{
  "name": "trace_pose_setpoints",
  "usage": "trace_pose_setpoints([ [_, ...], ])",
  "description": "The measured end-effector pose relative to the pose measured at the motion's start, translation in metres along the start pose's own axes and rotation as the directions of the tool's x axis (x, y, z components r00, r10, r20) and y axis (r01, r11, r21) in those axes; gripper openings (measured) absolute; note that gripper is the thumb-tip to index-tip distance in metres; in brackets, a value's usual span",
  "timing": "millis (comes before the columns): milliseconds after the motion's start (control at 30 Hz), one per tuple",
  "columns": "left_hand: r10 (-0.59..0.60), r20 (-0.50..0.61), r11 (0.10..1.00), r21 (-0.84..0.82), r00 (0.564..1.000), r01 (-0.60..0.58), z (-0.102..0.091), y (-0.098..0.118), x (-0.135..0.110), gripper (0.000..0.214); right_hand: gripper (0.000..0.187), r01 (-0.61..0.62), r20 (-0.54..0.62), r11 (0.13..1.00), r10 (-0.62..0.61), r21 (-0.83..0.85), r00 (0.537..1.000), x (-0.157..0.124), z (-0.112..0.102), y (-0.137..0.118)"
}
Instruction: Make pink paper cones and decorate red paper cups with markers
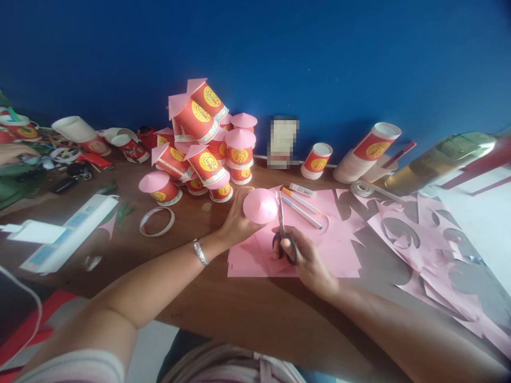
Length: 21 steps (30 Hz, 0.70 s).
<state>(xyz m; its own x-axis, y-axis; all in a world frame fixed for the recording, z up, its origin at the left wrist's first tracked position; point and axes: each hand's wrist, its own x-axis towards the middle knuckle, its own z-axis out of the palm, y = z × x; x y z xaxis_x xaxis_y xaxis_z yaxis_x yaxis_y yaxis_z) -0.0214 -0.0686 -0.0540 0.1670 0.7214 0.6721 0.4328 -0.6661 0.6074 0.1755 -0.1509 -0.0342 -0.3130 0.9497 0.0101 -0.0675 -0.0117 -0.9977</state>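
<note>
Pink cone [260,205] in the left hand [235,217], scissors [281,227] in the right hand [306,256] (yellow-emblemed cups [206,162] nearby, lettering illegible).

No readable text, brand or number. Red cups in the pile [195,119] carry round yellow emblems with red marks; similar emblems on the lone cup [316,161] and the leaning cup stack [365,151]. Characters not resolvable. Printing on white ring [150,214] and white tube [303,190] too small to read. Pale upright item [282,142]: pixelated.
</note>
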Motion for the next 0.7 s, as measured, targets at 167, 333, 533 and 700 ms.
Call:
trace_pose_setpoints([
  [167,-0.002,-0.01,1.0,-0.012,1.0,0.002,0.0006,-0.0002,0.0001,0.062,0.043,0.003,0.008,1.0,-0.003,0.006,1.0,-0.0001,-0.0002,0.0008],
  [333,-0.009,0.007,1.0,0.018,1.0,0.009,0.0007,-0.0015,-0.0013,0.066,0.042,-0.001,0.008,1.0,0.0,0.012,1.0,-0.0001,0.0001,-0.0007],
  [533,-0.022,0.017,1.0,0.011,1.0,0.022,0.0,-0.0023,-0.0021,0.066,0.043,-0.009,-0.002,1.0,0.009,0.017,1.0,-0.0003,0.0002,-0.0011],
  [700,-0.02,0.004,1.0,-0.001,1.0,0.02,0.0007,-0.0022,-0.0016,0.064,0.044,-0.012,-0.005,1.0,0.012,0.018,1.0,-0.0004,-0.0001,-0.0008],
])
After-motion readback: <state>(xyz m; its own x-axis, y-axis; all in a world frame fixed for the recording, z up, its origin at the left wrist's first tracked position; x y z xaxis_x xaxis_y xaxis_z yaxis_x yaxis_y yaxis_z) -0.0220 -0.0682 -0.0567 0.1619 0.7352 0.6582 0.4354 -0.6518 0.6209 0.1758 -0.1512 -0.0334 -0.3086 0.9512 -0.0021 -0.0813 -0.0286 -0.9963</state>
